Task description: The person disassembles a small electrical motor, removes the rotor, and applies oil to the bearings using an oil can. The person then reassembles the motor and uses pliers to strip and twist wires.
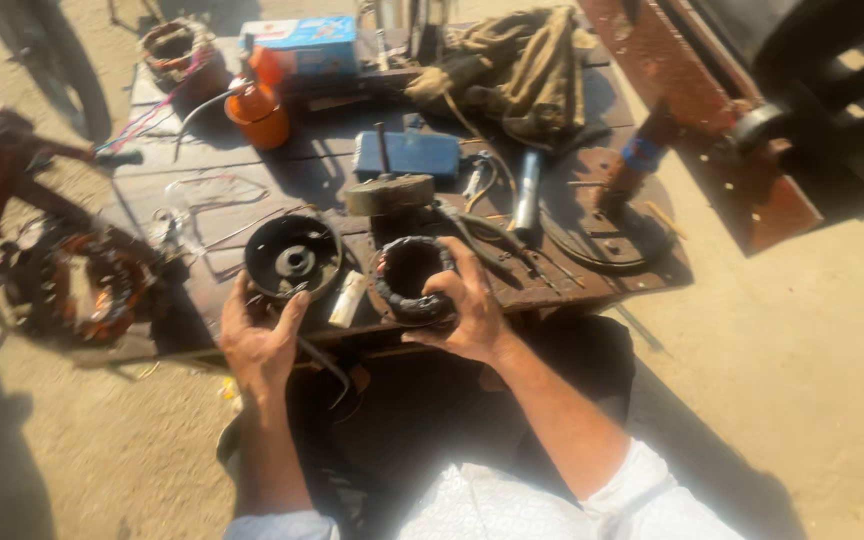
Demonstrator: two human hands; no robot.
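Gripping wound stator ring (410,282) in right hand (469,312), left hand (260,338) open beside black motor cover (293,256), fingertips blurred

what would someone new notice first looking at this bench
Probably the right hand at the near edge of the worn wooden bench, gripping a dark ring-shaped motor winding. Just left of it, the left hand touches a round black housing. An orange oil can stands out at the back.
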